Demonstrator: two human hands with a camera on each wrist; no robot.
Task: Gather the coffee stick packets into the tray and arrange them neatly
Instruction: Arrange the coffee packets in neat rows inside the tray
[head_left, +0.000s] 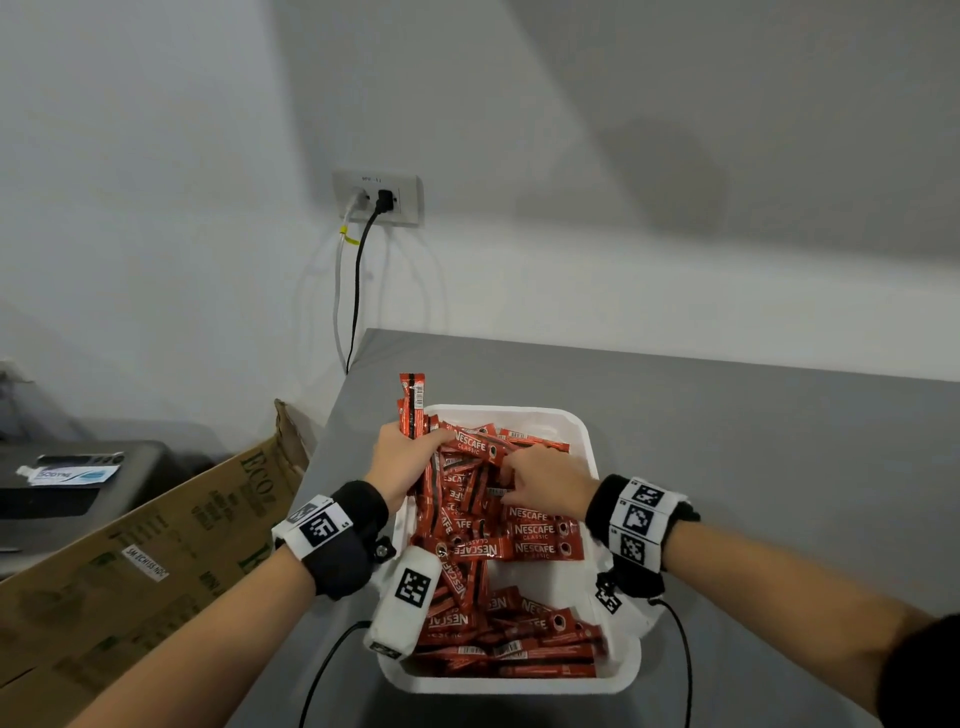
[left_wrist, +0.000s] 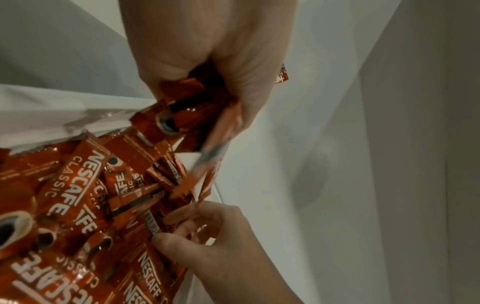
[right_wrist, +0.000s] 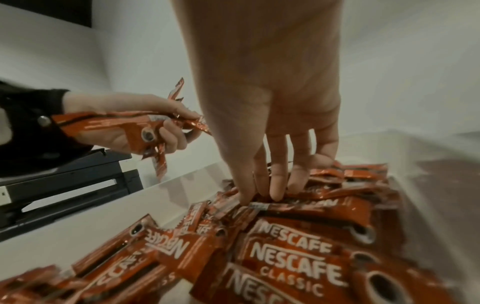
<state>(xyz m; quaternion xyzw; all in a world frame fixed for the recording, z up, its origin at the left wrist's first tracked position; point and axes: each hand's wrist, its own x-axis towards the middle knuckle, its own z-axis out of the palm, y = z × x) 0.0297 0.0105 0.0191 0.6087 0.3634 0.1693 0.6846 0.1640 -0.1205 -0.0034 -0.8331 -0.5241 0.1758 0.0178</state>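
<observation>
gripping packets (head_left: 413, 400) left hand (head_left: 402, 457), right hand (head_left: 548, 480) touching pile (head_left: 519, 535)

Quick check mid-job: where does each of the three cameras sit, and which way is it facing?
Head: worn high, facing forward and down at the white plastic tray of red coffee stick packets; both forearms show.
Left wrist: looks along the left hand, which grips a bundle of packets.
Right wrist: looks along the right hand, fingertips on the pile.
Both wrist views show the other hand too.

We've got a grey table (head_left: 727, 441) against a plain white wall (head_left: 156, 156), wall outlet (head_left: 378, 198) just above its far-left corner.
</observation>
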